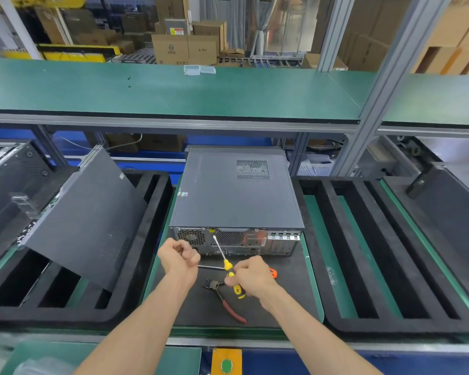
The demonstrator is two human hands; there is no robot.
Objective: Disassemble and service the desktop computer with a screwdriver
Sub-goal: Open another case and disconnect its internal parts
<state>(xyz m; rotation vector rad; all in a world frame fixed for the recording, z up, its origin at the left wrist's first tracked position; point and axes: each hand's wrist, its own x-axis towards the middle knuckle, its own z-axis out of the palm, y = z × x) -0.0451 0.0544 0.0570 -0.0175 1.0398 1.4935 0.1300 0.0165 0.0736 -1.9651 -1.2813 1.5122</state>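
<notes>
1. I see the desktop computer (237, 189) at the mat's (295, 293) far edge, cover on.
2. My right hand (251, 277) grips the screwdriver (225, 262), tip at a rear-panel screw.
3. My left hand (179, 257) is curled; contents unclear.
4. I judge disassembly barely begun.

This is a factory assembly or repair line inside a warehouse. A long green-matted workbench shelf (173, 90) on grey aluminium-profile posts (387, 85) spans the station. Below it, black foam slotted trays (363, 253) sit side by side along a green conveyor surface (313, 280). Beyond the far edge of the shelf, stacked brown cardboard cartons (184, 47) and yellow metal racking (73, 54) fill the background.
</notes>
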